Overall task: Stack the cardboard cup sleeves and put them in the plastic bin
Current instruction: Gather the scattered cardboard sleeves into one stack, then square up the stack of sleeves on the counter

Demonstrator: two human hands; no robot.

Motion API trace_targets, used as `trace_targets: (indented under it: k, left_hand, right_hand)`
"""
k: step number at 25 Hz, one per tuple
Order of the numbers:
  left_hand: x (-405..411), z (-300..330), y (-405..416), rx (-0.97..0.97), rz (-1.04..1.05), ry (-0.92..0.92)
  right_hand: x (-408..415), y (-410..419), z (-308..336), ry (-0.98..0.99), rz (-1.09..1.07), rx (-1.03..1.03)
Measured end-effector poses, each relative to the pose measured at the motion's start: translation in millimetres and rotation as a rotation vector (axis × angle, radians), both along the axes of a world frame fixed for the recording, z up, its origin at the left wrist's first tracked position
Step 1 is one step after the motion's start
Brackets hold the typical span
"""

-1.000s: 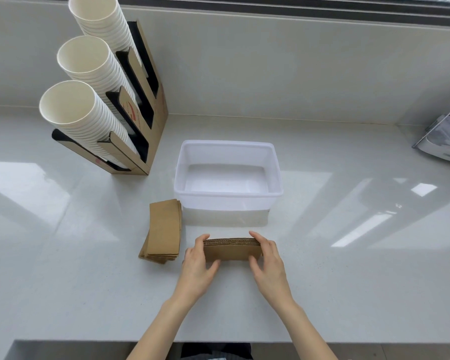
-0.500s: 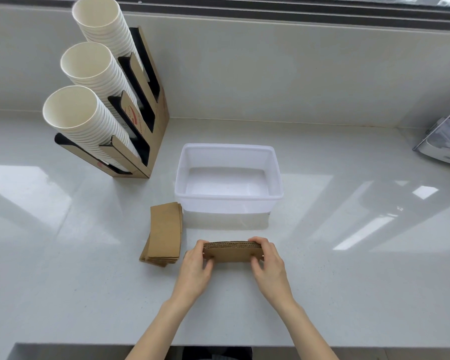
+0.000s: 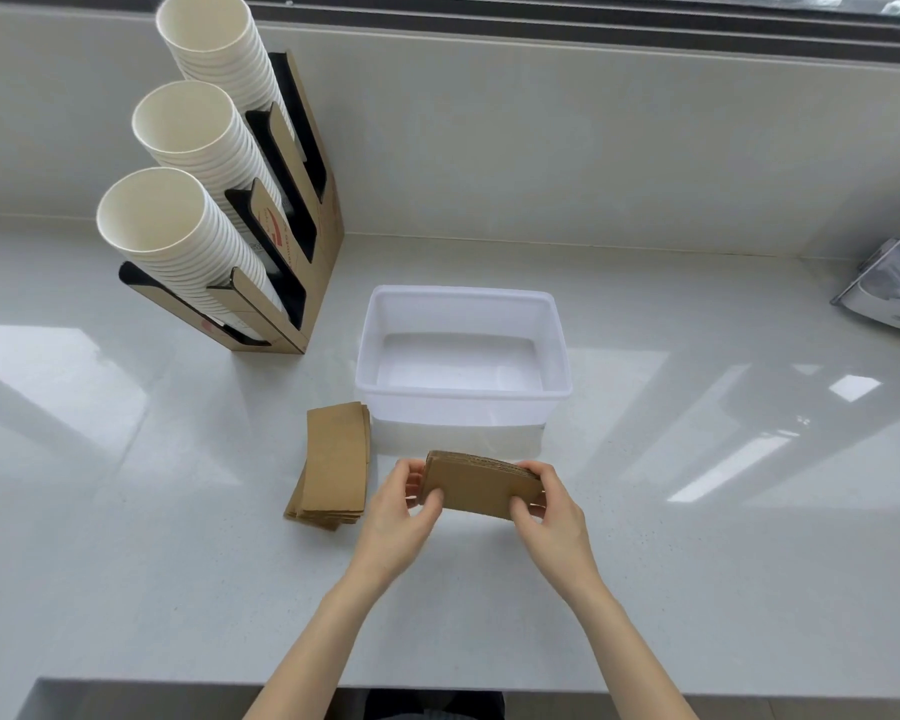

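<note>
A stack of brown cardboard cup sleeves (image 3: pixel 481 485) is held on edge just in front of the plastic bin, tilted with its right end lower. My left hand (image 3: pixel 398 517) grips its left end and my right hand (image 3: pixel 552 517) grips its right end. The white translucent plastic bin (image 3: pixel 463 394) stands on the counter behind the held stack, with nothing inside. A second pile of flat sleeves (image 3: pixel 333 465) lies on the counter to the left of my hands, close to the bin's front left corner.
A cardboard cup holder (image 3: pixel 302 252) with three slanted stacks of white paper cups (image 3: pixel 178 241) stands at the back left. A clear stand with papers (image 3: pixel 894 288) sits at the right edge. The white counter (image 3: pixel 697 563) ends at a front edge below my forearms.
Both hands have lifted the held sleeve stack slightly off the counter and toward the bin, and tilted it. The flat pile and the bin have not moved.
</note>
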State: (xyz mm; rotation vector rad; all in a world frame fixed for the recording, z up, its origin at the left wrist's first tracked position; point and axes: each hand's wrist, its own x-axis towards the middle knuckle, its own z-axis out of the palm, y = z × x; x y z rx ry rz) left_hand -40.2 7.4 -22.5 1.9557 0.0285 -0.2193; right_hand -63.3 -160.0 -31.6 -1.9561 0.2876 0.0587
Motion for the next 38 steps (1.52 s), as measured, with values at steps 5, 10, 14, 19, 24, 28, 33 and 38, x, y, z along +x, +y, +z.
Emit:
trace_targets:
  k: [5,10,14,19,24,28,33,38]
  left_hand:
    - [9,22,14,-0.116,0.120,-0.038]
    - [24,34,40,-0.093,0.211,-0.039]
    - [37,40,68,0.017,0.193,-0.008]
    - [50,40,86,0.177,0.334,-0.060]
    - [67,32,90,0.303,0.256,-0.134]
    - [75,23,93,0.363,0.179,-0.122]
    - [76,13,97,0.375,0.145,-0.076]
    - [77,7,103,0.278,0.238,0.054]
  right_hand:
    - [6,9,13,0.018,0.070,0.009]
    - [21,28,31,0.078,0.234,0.023]
    - [38,52,43,0.116,0.365,-0.029]
    - [54,86,50,0.213,0.392,-0.044]
    - [63,111,46,0.285,0.405,-0.133]
    - [67,120,41,0.318,0.411,-0.152]
    - [70,126,34,0.319,0.418,-0.201]
    - [74,125,31,0.289,0.424,-0.314]
